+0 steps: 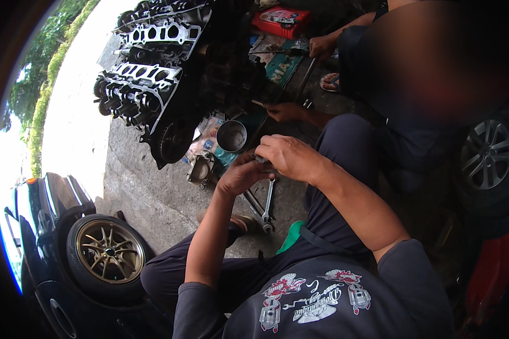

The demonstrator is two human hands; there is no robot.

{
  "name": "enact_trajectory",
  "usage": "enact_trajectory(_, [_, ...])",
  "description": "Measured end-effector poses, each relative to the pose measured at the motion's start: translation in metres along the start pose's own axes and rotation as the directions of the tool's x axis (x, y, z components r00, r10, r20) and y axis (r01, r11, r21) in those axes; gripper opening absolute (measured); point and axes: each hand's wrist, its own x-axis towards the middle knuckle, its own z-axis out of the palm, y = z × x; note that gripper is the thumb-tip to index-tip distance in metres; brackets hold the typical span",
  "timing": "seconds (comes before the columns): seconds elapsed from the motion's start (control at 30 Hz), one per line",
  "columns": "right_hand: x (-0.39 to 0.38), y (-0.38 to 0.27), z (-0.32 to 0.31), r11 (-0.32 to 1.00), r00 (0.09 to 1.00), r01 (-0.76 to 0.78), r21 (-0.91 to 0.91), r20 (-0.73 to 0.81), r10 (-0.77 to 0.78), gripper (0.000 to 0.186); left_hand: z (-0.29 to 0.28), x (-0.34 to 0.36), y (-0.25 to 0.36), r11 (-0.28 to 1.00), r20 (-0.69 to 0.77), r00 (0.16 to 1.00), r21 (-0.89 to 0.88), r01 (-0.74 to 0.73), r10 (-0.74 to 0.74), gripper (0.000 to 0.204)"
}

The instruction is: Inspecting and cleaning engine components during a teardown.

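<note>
My left hand [242,174] and my right hand [285,156] meet in front of me, fingers bent round a small greyish metal part [261,159]. Most of that part is hidden by my fingers, so its kind does not show. Just beyond my hands stands a round metal bowl [232,136]. Below them on the concrete lie wrenches [270,200], close to my foot. A cast metal engine piece [201,170] rests left of my left hand. Farther off is a large engine [152,73] with its cylinder heads showing.
A co-worker's hands [285,111] reach in from the right, one with a thin tool. A red plastic container [283,21] lies at the back. A dark car with a bronze wheel [110,249] stands at left, another car's wheel [485,155] at right.
</note>
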Motion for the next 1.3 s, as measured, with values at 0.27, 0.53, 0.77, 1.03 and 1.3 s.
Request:
enact_trajectory(0.27, [-0.002,-0.004,-0.008,1.000,0.999,-0.007,-0.020,-0.053,0.006,0.013,0.010,0.004,-0.009,0.988,-0.242,0.964,0.128,-0.081,0.111,0.025])
enact_trajectory(0.53, [0.001,-0.001,-0.012,0.983,0.993,0.020,0.181,-0.121,0.002,0.007,0.027,0.013,-0.011,0.992,-0.164,0.978,0.010,-0.127,0.127,0.025])
enact_trajectory(0.77, [0.007,0.003,-0.011,0.999,0.967,-0.039,-0.018,-0.251,0.034,0.026,0.066,0.031,-0.009,0.947,-0.222,0.931,-0.076,-0.313,0.290,0.038])
enact_trajectory(1.03, [0.002,-0.006,-0.001,0.998,0.999,-0.012,-0.069,0.049,0.016,0.062,0.058,0.036,-0.012,0.900,-0.464,0.814,-0.076,-0.430,0.350,0.034])
enact_trajectory(1.3, [0.007,-0.007,-0.002,0.995,0.967,-0.058,-0.081,0.241,0.076,0.080,0.053,0.029,-0.024,0.844,-0.429,0.852,-0.297,-0.447,0.301,0.038])
